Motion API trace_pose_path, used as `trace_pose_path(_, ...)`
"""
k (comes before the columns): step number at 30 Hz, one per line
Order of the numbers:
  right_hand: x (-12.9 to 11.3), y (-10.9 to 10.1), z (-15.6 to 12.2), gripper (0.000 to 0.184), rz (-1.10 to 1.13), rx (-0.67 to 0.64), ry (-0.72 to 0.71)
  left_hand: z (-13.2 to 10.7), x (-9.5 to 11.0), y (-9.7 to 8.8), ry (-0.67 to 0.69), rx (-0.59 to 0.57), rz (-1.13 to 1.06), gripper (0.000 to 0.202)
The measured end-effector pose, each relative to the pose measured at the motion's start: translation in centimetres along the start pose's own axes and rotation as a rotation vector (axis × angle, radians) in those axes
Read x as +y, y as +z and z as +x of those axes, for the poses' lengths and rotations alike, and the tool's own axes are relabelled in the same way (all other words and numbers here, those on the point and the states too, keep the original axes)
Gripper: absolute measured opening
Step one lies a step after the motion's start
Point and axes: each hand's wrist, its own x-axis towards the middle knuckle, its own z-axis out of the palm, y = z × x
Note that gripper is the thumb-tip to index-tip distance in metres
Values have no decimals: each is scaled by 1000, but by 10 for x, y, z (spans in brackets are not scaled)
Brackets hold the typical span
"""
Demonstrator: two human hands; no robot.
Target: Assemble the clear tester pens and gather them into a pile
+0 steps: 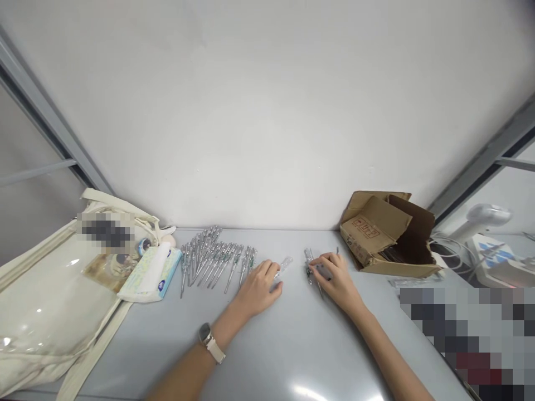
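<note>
Bag (54, 295) along left edge of table (251, 362); tissue pack (152, 273) against its right side. Slim screwdrivers (236, 260) with clear handles fanned out toward back edge, left of centre, some overlapping. Left hand (261, 287): fingers curled, thumb apart, at clear plastic piece (286, 264); cannot tell whether pinching it. Right hand (334, 278): thumb and fingers bent in at small tool cluster (308, 255) near back edge; grip partly hidden, cannot tell. Cardboard box (368, 225), flaps up, near back right corner.

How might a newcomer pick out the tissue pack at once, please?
On the grey table, find the large cream bag at far left. The tissue pack lies at its right edge, beside the silver tools; its blue-trimmed, pale wrapper sets it apart from both.
</note>
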Motion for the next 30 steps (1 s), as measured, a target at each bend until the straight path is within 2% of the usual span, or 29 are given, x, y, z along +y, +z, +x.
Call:
trace_pose_path(6,-1,2,-3,14,-31,-97,3,-1,-3,2,-84,-76,-56,18)
trace_pose_path(12,0,-2,-6,20,-67,-115,7,-1,6,-3,-143,-61,95,35)
trace_pose_path(21,1,-2,-7,10,-128,-140,-9,0,4,0,-155,-80,139,5)
trace_pose_path(30,5,0,-7,8,-113,-143,-10,1,5,-2,-163,-80,15,7)
